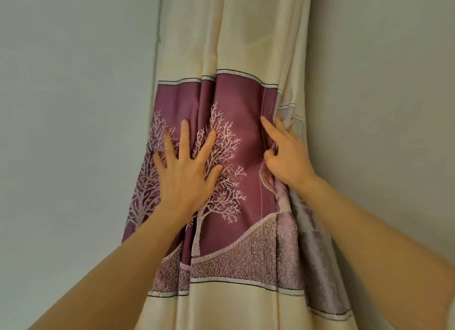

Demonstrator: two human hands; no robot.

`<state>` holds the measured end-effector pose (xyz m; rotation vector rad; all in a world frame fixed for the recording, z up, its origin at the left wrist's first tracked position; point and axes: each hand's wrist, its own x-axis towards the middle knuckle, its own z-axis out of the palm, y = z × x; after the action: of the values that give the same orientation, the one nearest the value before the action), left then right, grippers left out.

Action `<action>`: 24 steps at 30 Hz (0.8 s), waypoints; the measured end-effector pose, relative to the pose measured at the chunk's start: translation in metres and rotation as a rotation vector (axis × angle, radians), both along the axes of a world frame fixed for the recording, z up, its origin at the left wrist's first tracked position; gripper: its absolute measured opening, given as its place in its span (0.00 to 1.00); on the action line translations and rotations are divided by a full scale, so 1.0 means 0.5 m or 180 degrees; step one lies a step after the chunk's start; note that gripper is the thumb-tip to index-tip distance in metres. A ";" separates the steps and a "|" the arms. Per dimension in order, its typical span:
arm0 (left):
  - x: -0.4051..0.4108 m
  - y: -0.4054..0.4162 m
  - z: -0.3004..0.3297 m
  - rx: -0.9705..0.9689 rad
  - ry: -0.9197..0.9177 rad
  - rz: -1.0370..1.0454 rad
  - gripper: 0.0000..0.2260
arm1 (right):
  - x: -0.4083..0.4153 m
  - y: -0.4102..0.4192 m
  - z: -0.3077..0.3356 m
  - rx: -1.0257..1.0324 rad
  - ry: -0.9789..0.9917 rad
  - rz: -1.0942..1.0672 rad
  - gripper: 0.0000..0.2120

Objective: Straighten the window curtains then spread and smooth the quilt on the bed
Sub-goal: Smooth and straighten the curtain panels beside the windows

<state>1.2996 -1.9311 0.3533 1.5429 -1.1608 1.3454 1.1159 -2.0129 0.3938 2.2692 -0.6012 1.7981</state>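
A cream curtain with a wide purple band of embroidered white trees hangs gathered in folds in the middle of the view. My left hand lies flat on the purple band with fingers spread, pressing the cloth. At the band's right side, my right hand pinches the curtain's hemmed edge, thumb curled in front and index finger stretched up along the seam. Behind that edge, further folds show their pale reverse side. The bed and quilt are out of view.
A plain grey-green wall fills the left side, and more wall stands to the right of the curtain. A thin vertical strip runs down the wall beside the curtain's left edge.
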 end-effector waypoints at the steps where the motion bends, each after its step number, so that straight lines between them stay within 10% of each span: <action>1: 0.010 -0.012 0.003 0.0009 -0.0037 -0.0025 0.27 | 0.019 -0.014 0.005 0.0054 -0.0030 0.0159 0.33; 24: 0.106 -0.215 0.037 0.0132 0.0004 0.0582 0.25 | 0.224 -0.216 0.037 -0.0603 0.0341 -0.0385 0.34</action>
<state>1.3526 -2.0388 0.3716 1.7136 -1.0735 1.4465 1.2279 -2.1207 0.4121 2.1388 -0.5135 1.5941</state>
